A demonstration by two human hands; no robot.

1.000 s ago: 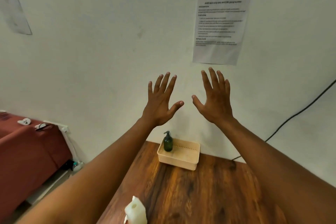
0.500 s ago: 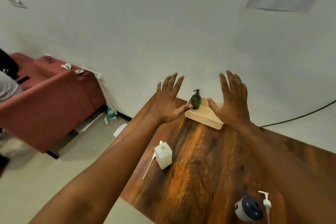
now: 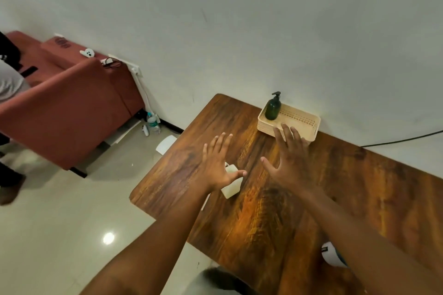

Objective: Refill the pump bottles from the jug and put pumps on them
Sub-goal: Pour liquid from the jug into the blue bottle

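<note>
Green pump bottle (image 3: 272, 109) unlabelled (white jug (image 3: 332, 255) print unreadable); hands spread.

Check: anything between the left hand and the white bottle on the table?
Nothing visible. The left hand, fingers spread and holding nothing, overlaps the white bottle in the head view; only bare table surrounds the bottle. Contact can't be judged.

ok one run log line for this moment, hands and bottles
left hand: open, spread above white bottle | right hand: open, empty | green pump bottle: upright in basket
</note>
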